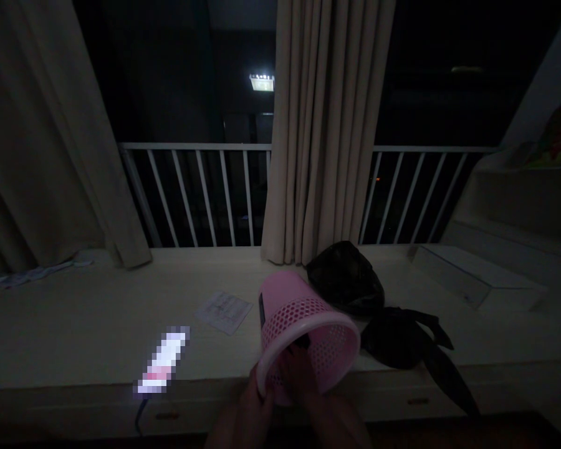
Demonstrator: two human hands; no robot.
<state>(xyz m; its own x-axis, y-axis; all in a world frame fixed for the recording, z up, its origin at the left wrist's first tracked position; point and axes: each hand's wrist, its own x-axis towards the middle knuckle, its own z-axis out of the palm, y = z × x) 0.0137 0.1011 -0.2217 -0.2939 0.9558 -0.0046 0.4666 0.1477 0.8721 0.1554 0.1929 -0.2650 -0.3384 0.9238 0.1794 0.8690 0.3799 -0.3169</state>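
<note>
A pink plastic wastebasket (287, 293) with a perforated band lies tilted on the pale ledge, its open mouth turned toward me. My left hand (258, 394) is closed on the left part of its rim. Through the mouth reaches my right hand (299, 371), inside the basket. Something black (303, 341) shows at its fingertips; the dim light hides what it is and how the fingers are set. Beside the basket, a puffed black plastic bag (346, 277) rests at the back right. Closer to me lies a second black plastic bag (397, 340), part of it hanging over the front edge.
The pale ledge (98, 324) has drawers below. On it lie a sheet of paper (223, 311), a lit, blurred-out phone-like device (163, 362) with a cable, and a clear box (477, 277) at right. Curtains (327, 125) and a white railing (196, 148) stand behind.
</note>
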